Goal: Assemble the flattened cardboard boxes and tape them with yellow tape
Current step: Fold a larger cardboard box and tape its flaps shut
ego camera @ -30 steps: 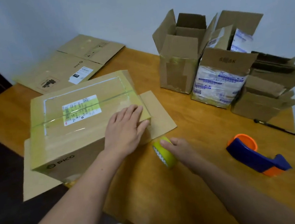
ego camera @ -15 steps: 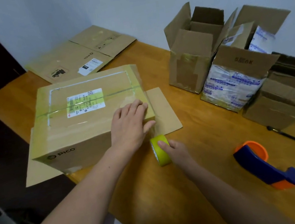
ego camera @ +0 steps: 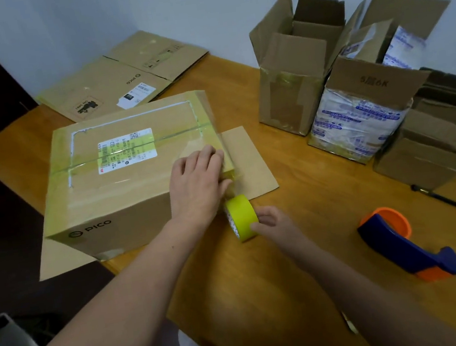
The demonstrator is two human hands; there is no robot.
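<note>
Your right hand (ego camera: 271, 221) has its fingers curled round the yellow tape roll (ego camera: 242, 217), held on edge just off the near right corner of the PICO box (ego camera: 133, 171). Your left hand (ego camera: 197, 183) lies flat on that corner, fingers straight, pressing down. Watch out: pull the roll at a slant and the tape could wrinkle or lift. Ease the pressing hand and the box may skid across the table (ego camera: 268, 299).

tape roll (ego camera: 241, 217) right of box (ego camera: 122, 181)
</note>
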